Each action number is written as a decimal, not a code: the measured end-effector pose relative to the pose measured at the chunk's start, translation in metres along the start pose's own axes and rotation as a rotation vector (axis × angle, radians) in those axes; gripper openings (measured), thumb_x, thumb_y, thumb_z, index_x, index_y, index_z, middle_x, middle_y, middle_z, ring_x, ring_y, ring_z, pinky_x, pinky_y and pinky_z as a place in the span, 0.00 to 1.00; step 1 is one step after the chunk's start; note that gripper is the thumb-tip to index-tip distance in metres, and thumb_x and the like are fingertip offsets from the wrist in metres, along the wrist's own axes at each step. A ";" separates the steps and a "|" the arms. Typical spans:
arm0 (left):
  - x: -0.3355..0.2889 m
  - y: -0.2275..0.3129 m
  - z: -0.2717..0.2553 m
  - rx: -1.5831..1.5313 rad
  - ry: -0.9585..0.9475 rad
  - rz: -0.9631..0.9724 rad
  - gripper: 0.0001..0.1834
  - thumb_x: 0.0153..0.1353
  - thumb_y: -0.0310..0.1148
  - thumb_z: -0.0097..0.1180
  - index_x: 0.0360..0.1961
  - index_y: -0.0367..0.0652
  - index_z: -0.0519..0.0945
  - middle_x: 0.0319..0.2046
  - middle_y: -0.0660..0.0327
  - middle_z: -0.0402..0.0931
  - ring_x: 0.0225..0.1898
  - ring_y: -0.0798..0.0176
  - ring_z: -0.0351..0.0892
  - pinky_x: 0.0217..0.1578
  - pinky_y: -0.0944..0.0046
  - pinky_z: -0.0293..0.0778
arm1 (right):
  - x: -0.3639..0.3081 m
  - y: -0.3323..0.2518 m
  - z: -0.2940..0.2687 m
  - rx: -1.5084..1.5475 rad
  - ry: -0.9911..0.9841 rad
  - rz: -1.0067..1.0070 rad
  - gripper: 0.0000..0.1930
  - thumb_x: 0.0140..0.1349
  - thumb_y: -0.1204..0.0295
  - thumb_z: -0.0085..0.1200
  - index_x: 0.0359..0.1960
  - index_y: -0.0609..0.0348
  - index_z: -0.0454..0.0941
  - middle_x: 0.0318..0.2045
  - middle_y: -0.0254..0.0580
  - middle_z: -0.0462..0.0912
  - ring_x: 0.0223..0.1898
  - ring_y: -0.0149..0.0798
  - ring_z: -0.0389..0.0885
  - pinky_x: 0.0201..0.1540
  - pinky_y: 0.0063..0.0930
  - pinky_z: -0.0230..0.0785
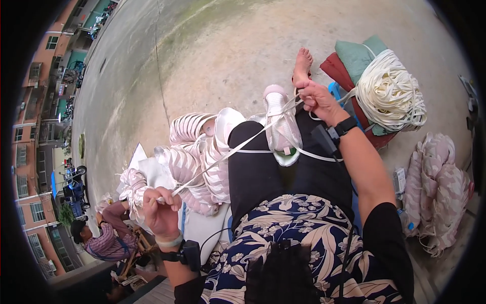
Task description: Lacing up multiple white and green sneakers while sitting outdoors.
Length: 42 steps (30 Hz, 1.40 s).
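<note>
From where I stand, the seated person has a white-and-pink shoe upper (pixel 276 109) lying on the lap, across the black trousers (pixel 253 172), its toe pointing away from the body and a bit of green showing at its open end. The two hands are well apart: the left hand (pixel 161 206), low and out to the side, is closed around a white lace (pixel 230 153), while the right hand (pixel 316 99) grips lace strands just beyond the shoe upper, near a bare foot (pixel 302 65). The lace runs in a long slant between them, over the lap and the shoe upper, and another length curves down over the trousers on the right. Over on the left, close to the knee, there's a heap of striped pink-and-white shoe uppers (pixel 185 167), partly tucked into one another. On the right a big tangled hank of cream laces (pixel 392 93) sits against green cloth (pixel 352 55) and dark red cloth (pixel 336 71), and beyond the right elbow several pale pink bundles (pixel 438 187) rest on the ground. Both wrists carry black devices. Farther off to the left, a co-worker in a checked shirt (pixel 109 242) and dark cap sits low, with a blue vehicle (pixel 76 187) farther out.
</note>
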<state>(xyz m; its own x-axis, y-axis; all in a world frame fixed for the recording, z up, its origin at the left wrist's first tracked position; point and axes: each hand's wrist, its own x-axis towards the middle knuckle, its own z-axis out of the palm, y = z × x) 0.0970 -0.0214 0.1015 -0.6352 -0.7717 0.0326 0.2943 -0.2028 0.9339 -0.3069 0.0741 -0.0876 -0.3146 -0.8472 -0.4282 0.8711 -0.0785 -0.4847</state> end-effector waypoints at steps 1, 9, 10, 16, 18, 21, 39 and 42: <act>-0.002 -0.001 -0.004 -0.010 0.024 -0.030 0.08 0.59 0.32 0.45 0.28 0.39 0.65 0.25 0.54 0.67 0.24 0.63 0.64 0.27 0.65 0.63 | -0.007 -0.005 0.001 -0.257 -0.022 0.013 0.15 0.48 0.81 0.50 0.40 0.62 0.69 0.17 0.31 0.70 0.14 0.20 0.60 0.15 0.19 0.53; -0.024 -0.023 -0.034 0.073 0.239 -0.114 0.09 0.56 0.32 0.47 0.25 0.37 0.67 0.23 0.54 0.70 0.23 0.62 0.67 0.27 0.65 0.65 | -0.011 0.006 -0.005 -1.556 -0.021 -0.411 0.09 0.43 0.73 0.54 0.29 0.61 0.75 0.18 0.43 0.74 0.23 0.38 0.74 0.28 0.29 0.65; -0.025 -0.025 -0.036 0.070 0.240 -0.112 0.09 0.56 0.32 0.47 0.25 0.37 0.67 0.23 0.54 0.70 0.23 0.62 0.67 0.27 0.65 0.65 | -0.011 0.008 -0.007 -1.578 -0.049 -0.479 0.10 0.44 0.71 0.54 0.29 0.60 0.75 0.19 0.45 0.75 0.24 0.40 0.74 0.30 0.30 0.66; -0.041 -0.031 -0.059 0.144 0.302 -0.138 0.09 0.57 0.32 0.47 0.24 0.38 0.67 0.21 0.54 0.69 0.22 0.63 0.67 0.26 0.66 0.66 | -0.012 0.002 -0.004 -1.351 -0.212 -0.345 0.08 0.52 0.70 0.55 0.31 0.61 0.78 0.19 0.36 0.76 0.22 0.29 0.73 0.26 0.23 0.65; -0.048 -0.034 -0.065 0.149 0.319 -0.154 0.09 0.57 0.32 0.46 0.24 0.39 0.66 0.21 0.55 0.69 0.22 0.63 0.67 0.26 0.66 0.66 | -0.015 -0.002 0.007 -1.093 -0.185 -0.104 0.07 0.54 0.70 0.55 0.30 0.61 0.78 0.19 0.33 0.75 0.20 0.25 0.69 0.24 0.20 0.62; -0.054 -0.042 -0.073 0.176 0.397 -0.197 0.09 0.57 0.32 0.46 0.23 0.41 0.65 0.19 0.57 0.67 0.20 0.66 0.65 0.24 0.68 0.64 | -0.018 0.001 0.012 -0.744 -0.186 0.143 0.07 0.56 0.69 0.54 0.29 0.60 0.77 0.19 0.28 0.73 0.17 0.19 0.63 0.21 0.16 0.56; -0.122 -0.076 -0.133 0.065 0.692 -0.435 0.11 0.57 0.37 0.47 0.20 0.47 0.67 0.14 0.63 0.66 0.14 0.69 0.60 0.19 0.69 0.59 | -0.005 0.038 0.011 -0.468 -0.018 -0.069 0.10 0.59 0.70 0.52 0.40 0.61 0.75 0.24 0.27 0.76 0.16 0.18 0.65 0.15 0.12 0.55; -0.118 -0.076 -0.126 0.084 0.667 -0.450 0.11 0.57 0.37 0.47 0.20 0.48 0.67 0.14 0.64 0.66 0.14 0.68 0.61 0.18 0.70 0.58 | -0.004 0.039 0.014 -0.380 -0.025 -0.043 0.09 0.59 0.71 0.51 0.39 0.61 0.74 0.25 0.29 0.77 0.16 0.18 0.66 0.15 0.12 0.55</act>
<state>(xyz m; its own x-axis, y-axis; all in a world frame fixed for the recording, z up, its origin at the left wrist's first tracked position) 0.2396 0.0086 -0.0183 -0.1128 -0.8292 -0.5475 0.0404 -0.5544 0.8313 -0.2660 0.0672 -0.0942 -0.3345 -0.8604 -0.3844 0.6538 0.0818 -0.7522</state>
